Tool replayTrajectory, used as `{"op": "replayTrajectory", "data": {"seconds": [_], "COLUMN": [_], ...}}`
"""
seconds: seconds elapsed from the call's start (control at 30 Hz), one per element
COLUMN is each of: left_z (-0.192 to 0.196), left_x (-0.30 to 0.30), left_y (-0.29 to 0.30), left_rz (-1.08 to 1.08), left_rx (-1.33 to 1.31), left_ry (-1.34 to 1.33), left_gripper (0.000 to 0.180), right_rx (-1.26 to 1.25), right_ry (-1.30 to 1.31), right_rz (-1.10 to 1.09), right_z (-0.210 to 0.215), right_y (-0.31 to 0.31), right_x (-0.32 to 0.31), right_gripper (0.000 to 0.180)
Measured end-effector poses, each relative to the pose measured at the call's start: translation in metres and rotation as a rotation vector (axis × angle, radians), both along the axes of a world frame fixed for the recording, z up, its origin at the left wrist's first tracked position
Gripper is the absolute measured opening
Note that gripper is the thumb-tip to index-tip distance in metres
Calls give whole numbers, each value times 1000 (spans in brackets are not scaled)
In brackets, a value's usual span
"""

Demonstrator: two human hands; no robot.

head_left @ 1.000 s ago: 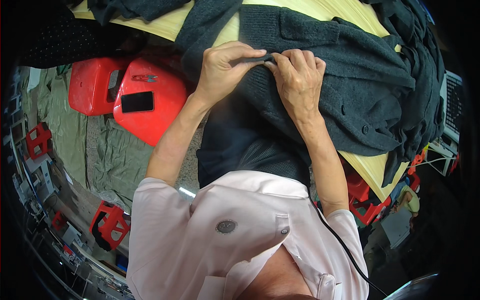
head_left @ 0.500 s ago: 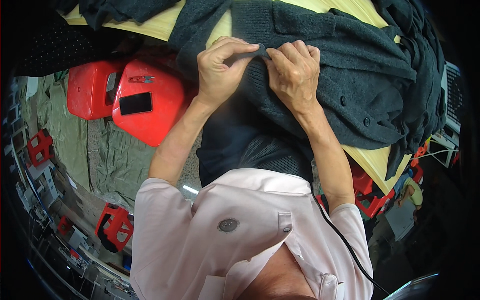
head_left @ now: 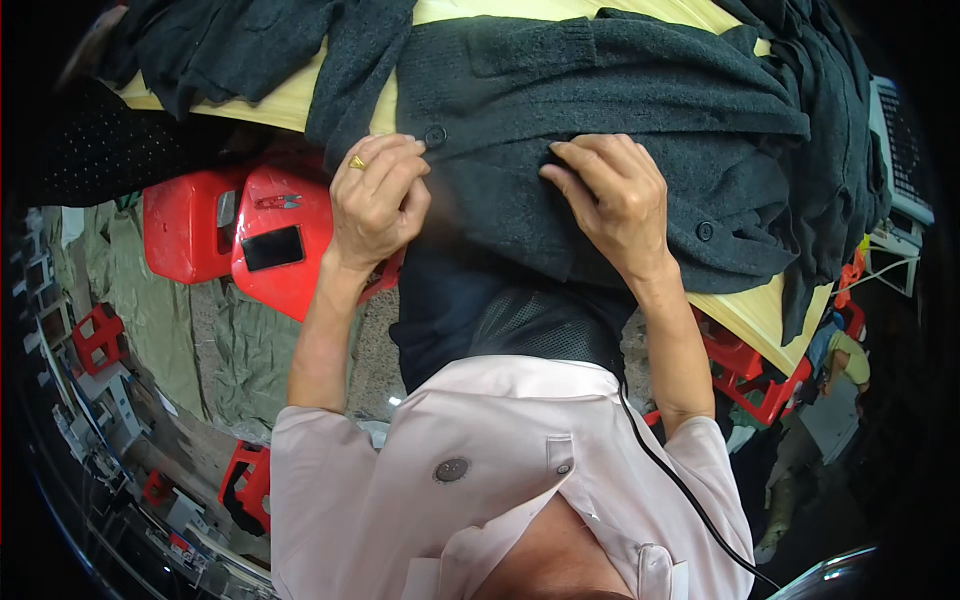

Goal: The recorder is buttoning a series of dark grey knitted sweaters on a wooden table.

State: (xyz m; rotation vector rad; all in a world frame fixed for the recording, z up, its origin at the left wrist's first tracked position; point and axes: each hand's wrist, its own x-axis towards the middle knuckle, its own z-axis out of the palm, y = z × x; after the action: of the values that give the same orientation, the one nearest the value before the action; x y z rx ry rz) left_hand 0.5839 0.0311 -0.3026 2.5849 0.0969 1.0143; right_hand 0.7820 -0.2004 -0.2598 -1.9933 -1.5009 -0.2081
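A dark grey knitted cardigan (head_left: 640,90) lies spread over the table and down toward my lap. My left hand (head_left: 382,195), with a gold ring, has its fingers closed on the cardigan's left edge, beside a dark button (head_left: 435,136). Farther right along the front edge, my right hand (head_left: 612,195) pinches the knit between thumb and forefinger. Its fingertips partly hide what lies there. Another button (head_left: 705,231) shows to the right of that hand.
More dark garments (head_left: 250,50) lie at the far left of the yellow wooden table (head_left: 755,325). Red stools (head_left: 188,225) stand at left, one bearing a phone (head_left: 272,248) and thread snips (head_left: 277,202). A keyboard (head_left: 903,135) sits at far right.
My hands have parted from a close pinch on the cardigan's edge. The left has moved left and nearer, the right a little nearer. The cardigan's front now lies stretched flatter, with a button showing.
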Motion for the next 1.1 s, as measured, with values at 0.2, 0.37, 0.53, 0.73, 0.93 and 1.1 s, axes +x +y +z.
{"op": "replayTrajectory", "data": {"seconds": [0.2, 0.37, 0.53, 0.73, 0.93, 1.1], "left_z": [16, 42, 42, 46, 31, 21], "left_x": [19, 51, 90, 88, 100, 98], "left_y": [-18, -25, -41, -40, -47, -38], "left_rz": [136, 157, -19, -169, -48, -191], "left_rx": [23, 180, 13, -235, -104, -489], "left_ry": [137, 167, 122, 254, 115, 106], "left_gripper": [15, 17, 26, 36, 22, 10], "right_rx": [-72, -93, -40, 30, 73, 140], "right_ry": [-147, -101, -141, -142, -183, -129], "right_rz": [-102, -112, -59, -21, -32, 32], "right_z": [-2, -12, -10, -18, -17, -17], "right_y": [6, 4, 6, -4, -1, 3], "right_x": [-23, -17, -12, -12, -9, 1], "right_gripper": [39, 31, 30, 31, 27, 18]}}
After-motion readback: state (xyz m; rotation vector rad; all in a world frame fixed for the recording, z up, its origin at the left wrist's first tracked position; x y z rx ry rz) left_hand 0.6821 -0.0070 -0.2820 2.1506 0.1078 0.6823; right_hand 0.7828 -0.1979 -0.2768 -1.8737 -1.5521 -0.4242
